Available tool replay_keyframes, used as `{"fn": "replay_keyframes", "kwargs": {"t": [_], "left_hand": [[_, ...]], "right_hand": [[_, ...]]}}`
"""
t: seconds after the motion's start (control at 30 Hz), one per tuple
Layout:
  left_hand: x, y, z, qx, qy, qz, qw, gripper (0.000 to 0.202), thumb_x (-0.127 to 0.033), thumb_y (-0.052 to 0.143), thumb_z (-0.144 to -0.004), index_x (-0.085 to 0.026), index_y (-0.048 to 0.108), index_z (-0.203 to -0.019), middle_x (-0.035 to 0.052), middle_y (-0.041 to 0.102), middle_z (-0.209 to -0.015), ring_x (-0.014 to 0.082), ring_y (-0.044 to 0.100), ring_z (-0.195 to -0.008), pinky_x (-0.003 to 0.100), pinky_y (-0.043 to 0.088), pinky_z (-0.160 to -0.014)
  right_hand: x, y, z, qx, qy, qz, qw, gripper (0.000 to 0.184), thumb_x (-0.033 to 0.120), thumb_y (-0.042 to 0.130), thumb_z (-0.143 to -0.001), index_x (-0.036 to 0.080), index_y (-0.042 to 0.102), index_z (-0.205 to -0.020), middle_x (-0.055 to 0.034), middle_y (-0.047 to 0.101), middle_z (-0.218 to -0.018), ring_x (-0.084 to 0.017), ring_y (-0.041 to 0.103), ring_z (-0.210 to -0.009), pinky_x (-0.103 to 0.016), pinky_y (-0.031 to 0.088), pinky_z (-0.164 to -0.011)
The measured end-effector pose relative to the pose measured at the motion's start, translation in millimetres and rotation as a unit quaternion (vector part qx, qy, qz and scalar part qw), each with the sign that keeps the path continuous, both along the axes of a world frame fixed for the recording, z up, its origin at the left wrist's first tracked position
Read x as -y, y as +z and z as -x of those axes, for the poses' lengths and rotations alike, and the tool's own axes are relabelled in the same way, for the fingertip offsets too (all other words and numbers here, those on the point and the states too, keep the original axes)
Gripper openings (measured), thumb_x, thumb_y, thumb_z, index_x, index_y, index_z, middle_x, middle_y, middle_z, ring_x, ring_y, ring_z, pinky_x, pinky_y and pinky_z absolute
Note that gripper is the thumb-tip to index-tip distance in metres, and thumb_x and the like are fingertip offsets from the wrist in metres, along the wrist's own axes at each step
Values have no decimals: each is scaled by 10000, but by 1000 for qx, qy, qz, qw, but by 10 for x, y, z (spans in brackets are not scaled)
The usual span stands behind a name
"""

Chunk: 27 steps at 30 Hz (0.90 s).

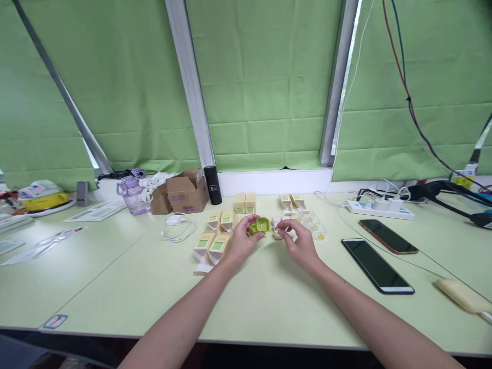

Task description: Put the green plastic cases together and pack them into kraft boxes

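Note:
My left hand grips a small green plastic case, its hollow side turned toward me. Just to the right, the fingers of my right hand are pinched together over a small whitish piece, too small and too covered to name. Beyond that hand lies a clear plastic tray with round cups holding yellow-centred pieces. Left of my left hand stand several cream cartons with green windows and open flaps. Two more cartons stand closed at the back, and another open pair is behind the tray.
A cardboard box, a black bottle and a purple jug line the back left. A white charger cable lies nearer. On the right are two phones, a power strip and a cream power bank.

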State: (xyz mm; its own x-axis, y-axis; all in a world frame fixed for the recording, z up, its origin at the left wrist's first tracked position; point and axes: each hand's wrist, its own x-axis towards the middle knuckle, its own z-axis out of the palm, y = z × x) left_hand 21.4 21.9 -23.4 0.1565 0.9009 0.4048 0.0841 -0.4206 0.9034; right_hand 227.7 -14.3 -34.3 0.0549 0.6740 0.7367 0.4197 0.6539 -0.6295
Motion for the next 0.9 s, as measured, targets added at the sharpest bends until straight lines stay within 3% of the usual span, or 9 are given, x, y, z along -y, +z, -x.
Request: {"fn": "replay_keyframes", "kwargs": {"t": [0.13, 0.23, 0.37, 0.53, 0.7, 0.9], "left_hand": [[46, 37, -22, -23, 18, -1, 1000, 488, -177, 834, -788, -229, 707, -1257, 94, 739, -1301, 250, 669, -1119, 390, 489, -985], [52, 43, -30, -30, 18, -13, 999, 478, -152, 838, -780, -220, 715, -1237, 98, 743, -1285, 257, 674, -1153, 401, 480, -1024], [51, 16, -44, -35, 26, -20, 999, 483, -136, 847, -773, -219, 731, -1235, 109, 735, -1307, 266, 672, -1197, 415, 480, -1059], [56, -9, -52, -36, 25, -21, 999, 475, -153, 851, -778, -215, 744, -1237, 120, 729, -1320, 278, 662, -1211, 444, 475, -1084], [74, -3, -53, -42, 17, -13, 999, 485, -147, 851, -779, -229, 746, -1245, 110, 727, -1307, 282, 655, -1218, 467, 461, -1114], [104, 13, -77, -43, 18, -12, 999, 476, -132, 839, -780, -236, 745, -1235, 107, 720, -1288, 276, 661, -1199, 447, 485, -1092]], "right_hand": [[-5, 11, 50, -84, 75, 55, 992, 235, 407, 642, -1005, 247, 802, -1067, -91, 790, -1073, -256, 717, -967, -380, 577, -803], [-27, 15, 60, -140, 93, 98, 981, 285, 489, 712, -948, 239, 830, -1018, -100, 804, -1086, -268, 729, -981, -386, 596, -803], [-67, 38, 34, -224, 103, 161, 956, 414, 599, 841, -804, 217, 838, -964, -86, 805, -916, -226, 707, -794, -344, 575, -673], [-86, 73, 13, -284, 121, 210, 928, 549, 717, 893, -695, 183, 793, -771, -43, 705, -662, -161, 613, -604, -272, 478, -524], [-73, 87, 15, -305, 132, 214, 919, 550, 712, 910, -680, 188, 763, -757, -28, 689, -640, -157, 608, -573, -258, 475, -481], [-46, 102, 32, -309, 154, 198, 917, 510, 612, 951, -670, 198, 774, -910, -26, 726, -733, -170, 672, -620, -279, 554, -519]]}}
